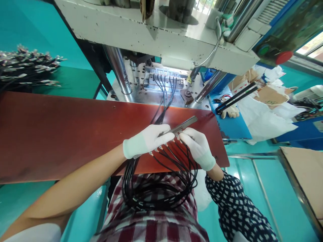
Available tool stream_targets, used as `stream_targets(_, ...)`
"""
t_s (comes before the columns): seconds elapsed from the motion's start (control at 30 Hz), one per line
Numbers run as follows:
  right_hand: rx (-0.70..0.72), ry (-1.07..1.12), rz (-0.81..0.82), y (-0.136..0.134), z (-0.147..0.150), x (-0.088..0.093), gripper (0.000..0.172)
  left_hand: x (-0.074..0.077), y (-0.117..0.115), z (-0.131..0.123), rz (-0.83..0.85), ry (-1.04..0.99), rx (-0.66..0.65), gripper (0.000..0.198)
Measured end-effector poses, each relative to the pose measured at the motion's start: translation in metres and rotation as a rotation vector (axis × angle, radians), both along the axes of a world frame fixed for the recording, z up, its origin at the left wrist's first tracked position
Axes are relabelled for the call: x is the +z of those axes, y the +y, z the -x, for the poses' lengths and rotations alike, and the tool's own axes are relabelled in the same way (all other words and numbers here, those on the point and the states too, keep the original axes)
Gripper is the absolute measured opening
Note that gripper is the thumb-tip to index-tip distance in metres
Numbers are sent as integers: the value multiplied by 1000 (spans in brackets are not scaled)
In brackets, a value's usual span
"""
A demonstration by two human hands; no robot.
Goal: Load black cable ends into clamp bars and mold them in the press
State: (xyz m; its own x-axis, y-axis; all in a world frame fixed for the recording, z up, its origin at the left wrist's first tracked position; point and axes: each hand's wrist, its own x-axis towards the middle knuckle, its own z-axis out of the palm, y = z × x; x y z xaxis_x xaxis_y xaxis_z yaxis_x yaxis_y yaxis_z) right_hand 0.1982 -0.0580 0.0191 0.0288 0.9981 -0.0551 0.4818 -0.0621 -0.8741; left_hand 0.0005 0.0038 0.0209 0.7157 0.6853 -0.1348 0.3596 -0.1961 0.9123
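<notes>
My left hand point(153, 138), in a white glove, grips a long metal bar point(185, 123) that slants up to the right over the brown board. Several black cables point(174, 158) hang from the bar's lower edge, with small metal connectors point(161, 147) at their ends. With closed fingers, my gloved right hand point(196, 144) holds a cable end against the bar near its right part. The cables run down into a coil point(156, 201) on my lap. Further off, other cables point(165, 90) lead into a metal mould point(164, 82) in the press.
A brown board point(63, 134) spans the front of the press point(151, 37), whose steel columns point(118, 70) stand left and right. Bundled cables point(27, 67) lie at far left. At right are black strips point(236, 97), a glove point(230, 111), white wrapping point(267, 114) and a red button point(284, 57).
</notes>
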Motion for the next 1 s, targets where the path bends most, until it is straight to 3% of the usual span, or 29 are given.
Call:
stream_targets(0.1, -11, -83, -2, 1, -1, -2, 30, -4, -1, -2, 5, -7, 12, 41)
stream_targets(0.27, -45, -167, -28, -5, -2, -5, 19, -11, -2, -6, 22, -5, 63, 43)
stream_targets(0.63, -87, -706, -605, -1, 3, -16, 19, -11, 0, -4, -8, 0, 32, 42)
stream_targets(0.87, -92, -673, -537, -13, -2, -8, 10, -14, -2, -6, 33, -35, 67, 43)
stream_targets(1.0, -97, -861, -650, -18, 2, -2, 8, -16, -2, -7, 55, -74, 74, 43)
